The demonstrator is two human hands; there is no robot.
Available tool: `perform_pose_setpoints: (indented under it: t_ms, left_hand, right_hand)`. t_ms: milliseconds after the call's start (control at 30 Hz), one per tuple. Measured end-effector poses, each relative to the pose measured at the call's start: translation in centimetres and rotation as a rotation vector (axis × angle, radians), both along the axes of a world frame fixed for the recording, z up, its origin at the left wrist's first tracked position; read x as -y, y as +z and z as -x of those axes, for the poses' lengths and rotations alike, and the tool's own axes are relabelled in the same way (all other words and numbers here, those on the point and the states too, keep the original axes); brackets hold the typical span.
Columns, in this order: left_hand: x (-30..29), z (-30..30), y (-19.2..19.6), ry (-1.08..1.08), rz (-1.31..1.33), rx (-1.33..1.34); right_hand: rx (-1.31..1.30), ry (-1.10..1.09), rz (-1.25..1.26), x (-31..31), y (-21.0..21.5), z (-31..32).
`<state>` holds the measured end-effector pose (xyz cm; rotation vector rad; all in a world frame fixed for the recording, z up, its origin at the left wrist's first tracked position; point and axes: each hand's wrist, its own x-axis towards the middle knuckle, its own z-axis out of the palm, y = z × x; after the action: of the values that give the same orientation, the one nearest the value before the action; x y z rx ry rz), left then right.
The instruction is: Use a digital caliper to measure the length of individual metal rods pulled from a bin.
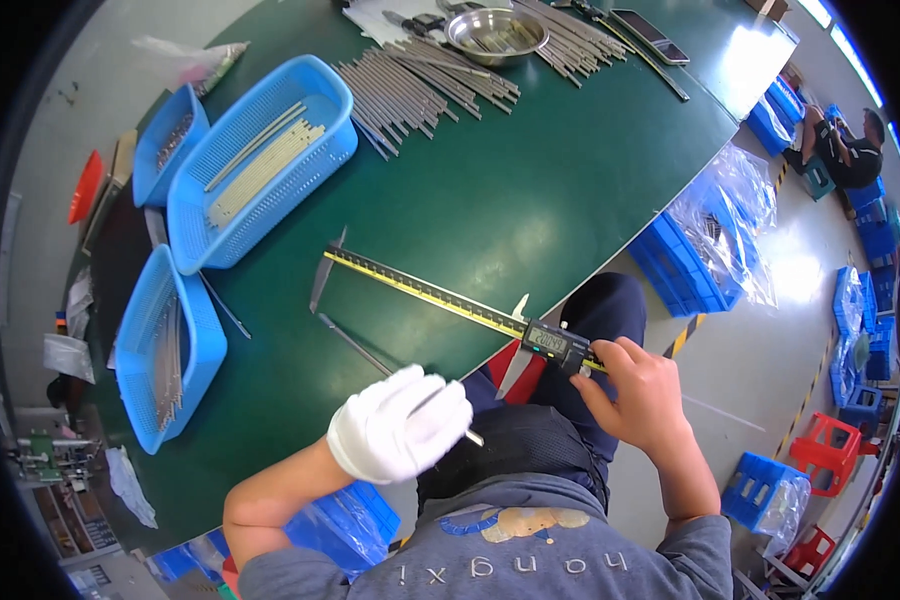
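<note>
My left hand (400,425), in a white glove, is closed around a thin metal rod (354,344). One end of the rod points up and left over the table, and the other sticks out below the glove. My bare right hand (634,390) grips a long digital caliper (425,290) by its display end. Its jaws are spread wide, the fixed jaw (320,283) over the green table and the sliding jaw (513,371) near my lap. The rod lies below the caliper's beam, its upper end near the fixed jaw; whether they touch I cannot tell.
Blue baskets (336,150) with rods stand at the left of the green table (530,190). At the back lie rows of metal rods (390,88), a steel bowl (496,35) and a phone (650,37). Blue crates (675,265) and a seated person (850,150) are at the right.
</note>
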<state>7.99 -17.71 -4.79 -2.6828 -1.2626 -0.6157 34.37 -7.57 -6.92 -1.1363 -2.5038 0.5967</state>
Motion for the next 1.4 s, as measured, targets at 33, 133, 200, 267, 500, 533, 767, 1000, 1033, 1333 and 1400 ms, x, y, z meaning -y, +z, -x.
perform_pose_setpoints:
  t_ms: [33, 133, 200, 267, 500, 533, 767, 1000, 1033, 1333, 1400]
  left_hand:
    - [-0.5, 0.0, 1.2, -0.058, -0.052, 0.021]
    - [-3.3, -0.9, 4.7, -0.123, -0.134, 0.034]
    - [-7.3, -0.8, 4.5, -0.093, -0.23, 0.005]
    - [-12.1, 1.1, 3.4, -0.076, -0.215, -0.009]
    - [-21.0, 9.3, -3.2, 0.264, -0.254, -0.224]
    - [-21.0, 10.1, -3.9, 0.355, -0.285, -0.269]
    - [-15.5, 8.4, 0.4, 0.521, -0.451, -0.111]
    - [-3.2, 19.0, 8.8, 1.595, 0.589, -0.251]
    - [-1.5, 20.3, 7.1, 1.68, 0.546, -0.318]
    - [2.1, 23.3, 5.0, 1.598, 0.674, -0.326]
    - [4.0, 25.4, 6.2, 1.451, 0.573, -0.124]
  right_hand:
    - [0.012, 0.0, 0.011, -0.1, 0.0, 0.1]
    - [0.03, 0.008, 0.011, -0.3, 0.2, -0.2]
    - [0.025, 0.029, -0.015, -0.5, 0.2, -0.3]
    - [0.009, 0.033, -0.018, -0.6, 0.0, -0.3]
    - [0.001, 0.064, -0.053, -0.5, -0.4, 0.5]
    - [0.007, 0.056, -0.051, -0.4, -0.4, 0.7]
    - [-0.06, 0.02, -0.092, -0.7, -0.6, -0.6]
    - [-0.061, 0.054, -0.047, -1.2, 0.2, -0.3]
    - [-0.059, 0.058, -0.059, -1.3, 0.1, -0.4]
    - [0.019, 0.012, 0.011, -1.2, 0.2, -0.1]
    - [0.024, 0.031, 0.018, -1.1, 0.5, -0.2]
